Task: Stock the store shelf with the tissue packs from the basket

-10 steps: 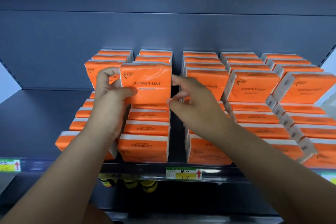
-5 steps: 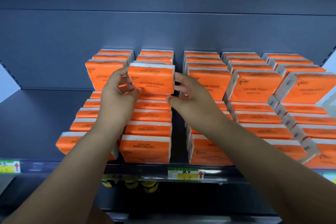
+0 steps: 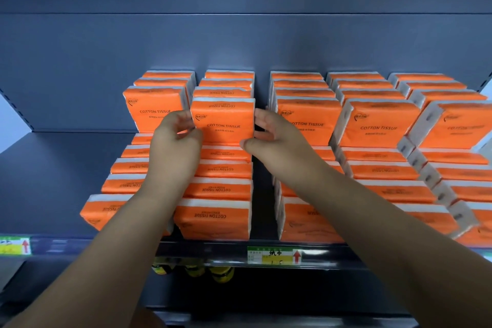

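Note:
An orange "COTTON TISSUE" pack [image 3: 223,121] stands upright on top of the second stack from the left. My left hand [image 3: 174,138] grips its left edge with curled fingers. My right hand [image 3: 269,136] holds its right edge, thumb under the lower corner. Around it the dark shelf [image 3: 66,181] carries several rows of the same orange packs, a lower layer lying flat and an upper layer standing upright [image 3: 378,122]. The basket is out of view.
The shelf's left part [image 3: 53,162] holds no packs. A narrow gap [image 3: 262,194] runs between the second and third columns. A yellow-green price tag [image 3: 274,255] sits on the shelf's front rail, another [image 3: 14,245] at far left. Yellow-capped bottles [image 3: 191,270] show on the shelf below.
Both hands have pushed the held pack back and down onto the second stack. It went from tilted in front of the row to standing in line with its neighbours.

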The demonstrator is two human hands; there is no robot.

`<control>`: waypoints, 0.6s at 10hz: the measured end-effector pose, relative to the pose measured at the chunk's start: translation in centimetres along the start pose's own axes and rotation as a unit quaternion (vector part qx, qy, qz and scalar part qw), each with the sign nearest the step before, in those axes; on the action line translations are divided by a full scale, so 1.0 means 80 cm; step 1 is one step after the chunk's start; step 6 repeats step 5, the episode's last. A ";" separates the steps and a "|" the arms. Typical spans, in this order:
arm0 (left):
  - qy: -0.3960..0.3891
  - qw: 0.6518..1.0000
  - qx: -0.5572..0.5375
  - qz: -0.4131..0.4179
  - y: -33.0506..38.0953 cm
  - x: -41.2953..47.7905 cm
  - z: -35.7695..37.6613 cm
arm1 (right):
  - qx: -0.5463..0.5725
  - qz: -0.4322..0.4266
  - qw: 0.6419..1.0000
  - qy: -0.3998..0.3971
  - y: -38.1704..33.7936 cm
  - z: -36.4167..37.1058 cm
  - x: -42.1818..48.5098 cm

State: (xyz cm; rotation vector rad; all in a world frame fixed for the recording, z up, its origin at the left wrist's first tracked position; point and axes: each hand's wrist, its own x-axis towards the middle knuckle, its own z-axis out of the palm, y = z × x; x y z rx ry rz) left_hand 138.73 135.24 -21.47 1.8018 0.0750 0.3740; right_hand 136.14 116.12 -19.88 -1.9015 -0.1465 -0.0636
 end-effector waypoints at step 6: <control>0.042 0.997 0.054 -0.031 0.004 -0.007 -0.002 | -0.168 -0.032 0.984 0.055 -0.021 -0.011 -0.032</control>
